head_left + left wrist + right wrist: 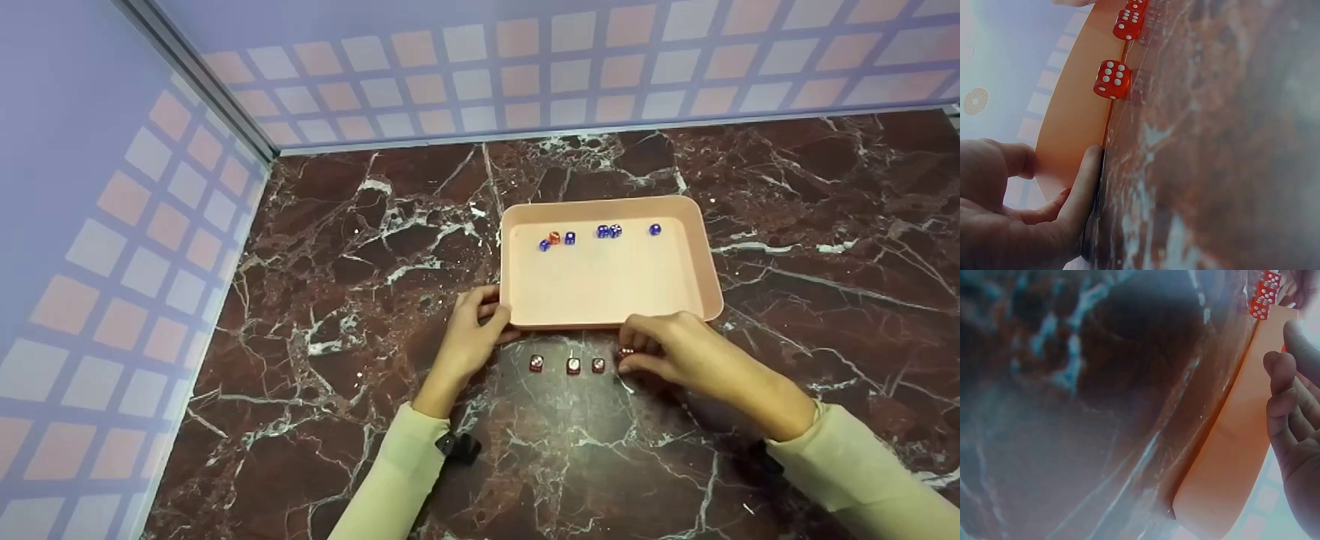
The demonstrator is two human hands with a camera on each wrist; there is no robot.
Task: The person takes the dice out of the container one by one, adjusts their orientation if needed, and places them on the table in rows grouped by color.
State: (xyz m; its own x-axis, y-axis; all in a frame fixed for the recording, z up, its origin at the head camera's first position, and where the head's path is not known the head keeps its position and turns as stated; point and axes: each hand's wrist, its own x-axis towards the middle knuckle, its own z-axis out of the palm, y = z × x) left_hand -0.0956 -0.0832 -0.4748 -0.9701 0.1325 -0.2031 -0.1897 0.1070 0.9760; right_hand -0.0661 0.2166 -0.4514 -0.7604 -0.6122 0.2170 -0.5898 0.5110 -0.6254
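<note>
From the head view, a pink tray (694, 247) sits on the dark marble worktop (345, 390), nearer its far edge than the near one. The left hand (469, 341) grips the tray's near left corner, thumb on the rim and fingers curled around the outside. The right hand (671, 349) rests just in front of the tray's near edge, towards its right corner, fingers curled and pinching a red die (626, 351) at the worktop. Three more red dice (573, 365) lie in a row along the tray's near edge, between the two hands. Blue dice (608, 231) and one orange die (554, 238) lie along the tray's far wall.

From the left wrist, the fingers (1081, 194) press against the tray wall (1075, 112), with red dice (1112, 79) lined up on the worktop beside it.

From the right wrist, curled fingers (1283, 391) sit beside the tray's wall (1235, 455); the row of red dice (1264, 295) shows at the top; the pinched die is hidden here
</note>
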